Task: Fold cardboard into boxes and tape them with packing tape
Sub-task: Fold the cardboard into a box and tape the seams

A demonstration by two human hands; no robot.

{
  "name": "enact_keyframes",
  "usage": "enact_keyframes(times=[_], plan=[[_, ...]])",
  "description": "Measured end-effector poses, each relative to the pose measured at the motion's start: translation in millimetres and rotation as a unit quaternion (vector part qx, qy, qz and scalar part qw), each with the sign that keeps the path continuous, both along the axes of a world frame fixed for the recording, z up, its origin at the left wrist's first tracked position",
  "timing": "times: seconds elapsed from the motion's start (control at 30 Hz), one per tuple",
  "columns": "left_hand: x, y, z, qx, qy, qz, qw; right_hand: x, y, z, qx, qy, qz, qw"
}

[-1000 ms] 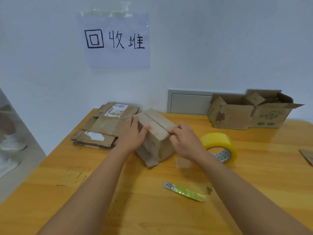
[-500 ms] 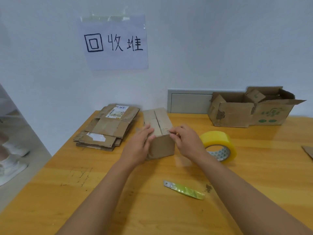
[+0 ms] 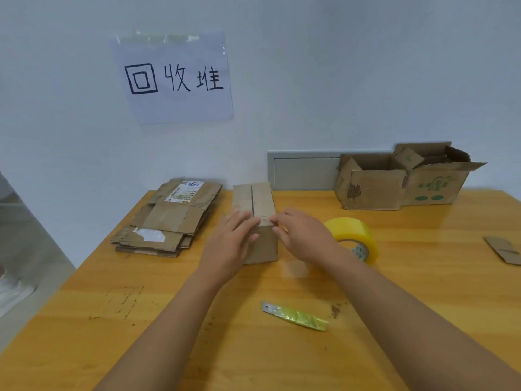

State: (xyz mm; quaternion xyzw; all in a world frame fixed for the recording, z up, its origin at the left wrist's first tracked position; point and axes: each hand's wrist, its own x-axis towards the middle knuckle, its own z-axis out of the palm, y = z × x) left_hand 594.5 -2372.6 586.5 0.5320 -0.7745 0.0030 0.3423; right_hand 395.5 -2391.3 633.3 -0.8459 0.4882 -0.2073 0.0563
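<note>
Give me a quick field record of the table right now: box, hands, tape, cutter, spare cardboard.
box: small cardboard box, flaps folded shut, centre seam up
left hand: fingers flat on box's near left top
right hand: fingertips at box's near right edge
tape: yellow packing tape roll, right of box, behind right hand
cutter: green utility blade, near table centre
spare: flattened cardboard stack, left of box

Open wood toward six o'clock, clutter ringing the far half of the table.

From the small box [image 3: 255,210], the stack of flat cardboard [image 3: 169,221] blocks nine to ten o'clock; the tape roll [image 3: 351,238] sits just beside the right hand [image 3: 303,238] at three o'clock. Two open cartons [image 3: 394,179] stand against the wall at one to two o'clock. A cutter blade [image 3: 294,316] lies near five o'clock, a cardboard scrap [image 3: 504,249] at the table's right edge. Bare table [image 3: 84,334] spreads toward seven.
</note>
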Motion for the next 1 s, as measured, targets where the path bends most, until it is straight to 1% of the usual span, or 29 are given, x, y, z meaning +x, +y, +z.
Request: enact_keyframes(times=[0.07, 0.13, 0.17, 0.23, 0.3, 0.4, 0.43, 0.47, 0.53, 0.57, 0.6, 0.67, 0.7, 0.73, 0.8, 0.93, 1.0], plan=[[-1, -6, -2, -0.008, 0.016, 0.008, 1.000, -16, 3, 6, -0.041, 0.046, -0.018, 0.998], [-1, -12, 1, 0.012, 0.010, 0.034, 0.999, -36, 3, 8, -0.080, 0.080, -0.079, 0.991], [0, -13, 3, 0.018, -0.004, 0.048, 0.999, -46, 1, 8, -0.076, 0.102, -0.119, 0.985], [-1, -14, 3, 0.010, -0.024, 0.066, 0.997, -61, -1, 9, -0.018, 0.158, -0.184, 0.970], [-6, -13, 1, 0.000, -0.042, 0.082, 0.996, -69, -1, 10, 0.050, 0.177, -0.205, 0.961], [-23, -4, -4, -0.017, -0.073, 0.123, 0.990, -79, -3, 11, 0.083, 0.117, -0.202, 0.969], [-30, 2, -4, -0.036, -0.083, 0.132, 0.987, -83, -4, 12, 0.100, 0.092, -0.200, 0.970], [-38, 8, -6, -0.068, -0.093, 0.121, 0.986, -88, -5, 13, 0.119, 0.067, -0.195, 0.971], [-54, 17, -13, -0.126, -0.106, 0.042, 0.985, -101, -5, 16, 0.153, 0.022, -0.184, 0.971], [-63, 21, -16, -0.110, -0.110, 0.003, 0.988, -107, -5, 17, 0.165, 0.011, -0.184, 0.969], [-73, 24, -17, -0.047, -0.109, -0.025, 0.993, -111, -6, 18, 0.172, 0.013, -0.188, 0.967], [-87, 21, -20, 0.113, -0.087, -0.024, 0.989, -114, -7, 21, 0.169, 0.051, -0.203, 0.963], [-91, 17, -22, 0.169, -0.079, -0.014, 0.982, -113, -7, 21, 0.164, 0.063, -0.207, 0.962], [-94, 14, -23, 0.200, -0.069, -0.008, 0.977, -111, -8, 20, 0.158, 0.061, -0.207, 0.964], [-97, 8, -26, 0.227, -0.046, -0.001, 0.973, -107, -7, 16, 0.148, 0.044, -0.208, 0.966], [-99, 1, -32, 0.261, -0.036, 0.018, 0.964, -111, -6, 10, 0.127, 0.076, -0.238, 0.960], [-100, -2, -33, 0.268, -0.033, 0.019, 0.963, -123, -7, 9, 0.143, 0.030, -0.236, 0.961]])
